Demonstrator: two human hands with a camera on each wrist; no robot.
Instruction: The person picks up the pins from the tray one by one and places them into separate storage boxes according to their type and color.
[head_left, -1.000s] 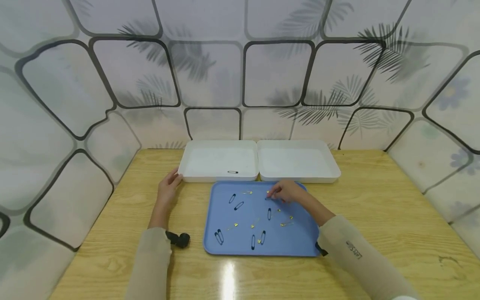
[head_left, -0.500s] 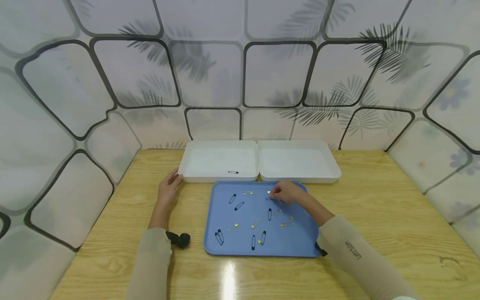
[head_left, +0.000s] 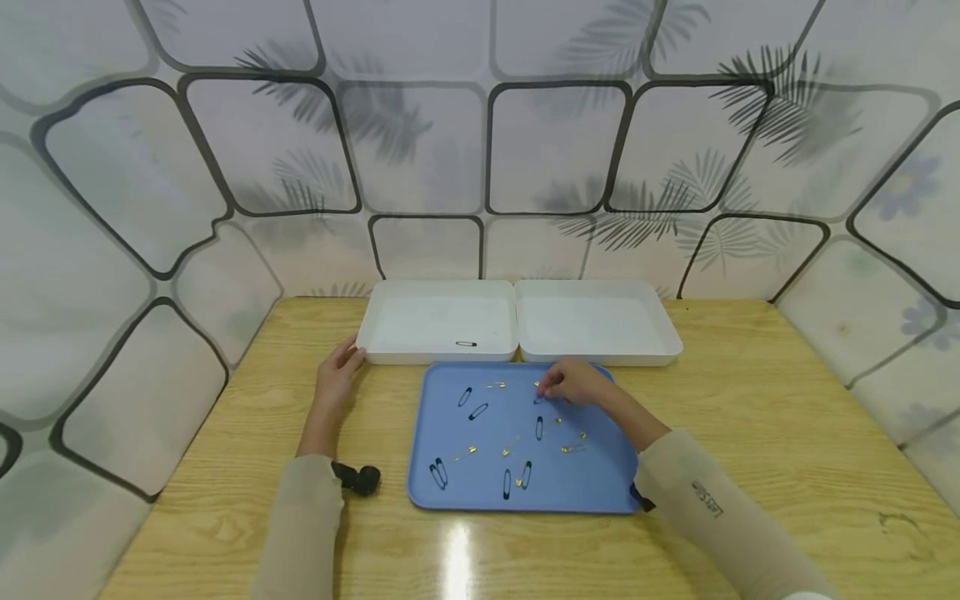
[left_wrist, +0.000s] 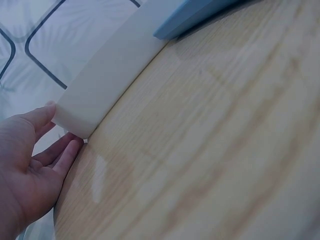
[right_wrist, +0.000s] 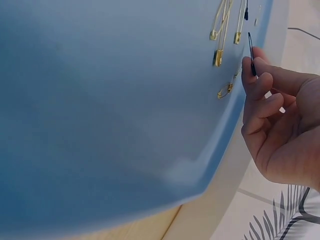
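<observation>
Between thumb and index finger, my right hand [head_left: 576, 383] pinches a black safety pin [right_wrist: 252, 55] over the back right part of the blue tray [head_left: 480, 492]. Around it on that tray lie several black safety pins [head_left: 539, 427] and several gold safety pins [right_wrist: 218, 57]. My left hand [head_left: 335, 379] grips the front left corner of the left white tray [head_left: 435, 358]; in the left wrist view its thumb is at the rim and its fingers are low by the corner. One black safety pin [head_left: 466, 343] lies inside this white tray.
A second white tray [head_left: 600, 360] stands beside the first, both behind the blue tray and close to the patterned wall covering [head_left: 555, 150]. Everything rests on a wooden table [head_left: 750, 400]. A small black device [head_left: 360, 479] sits at the left wrist.
The right hand has shifted only slightly, and the black safety pin in its fingertips has changed its tilt. The left hand has stayed on the white tray's corner.
</observation>
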